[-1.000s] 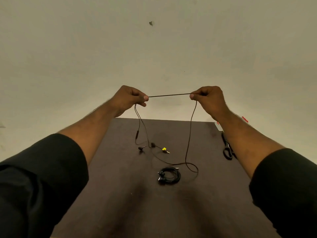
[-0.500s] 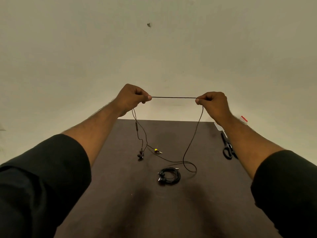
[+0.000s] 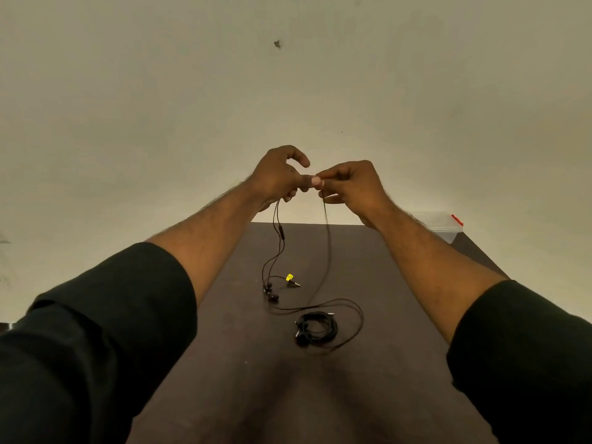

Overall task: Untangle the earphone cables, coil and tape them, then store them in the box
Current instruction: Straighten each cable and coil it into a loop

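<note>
Cable (image 3: pixel 278 251): black, plug tagged yellow (image 3: pixel 289 277). Coiled earphones (image 3: pixel 317 330): black. Tabletop (image 3: pixel 368 379): dark brown, plain. Box (image 3: pixel 443 224): clear, red clip. Sleeves (image 3: pixel 96 331): black. Wall (image 3: pixel 160 107): plain beige with one dark speck.

Your arms reach forward, raised; your left hand (image 3: pixel 279 174) and right hand (image 3: pixel 347 184) meet fingertip to fingertip, both pinching, left index finger lifted.

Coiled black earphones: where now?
Head view: the coiled black earphones lie on the dark table at centre, nearer the camera than the yellow-tagged plug, ringed by the loose cable.
</note>
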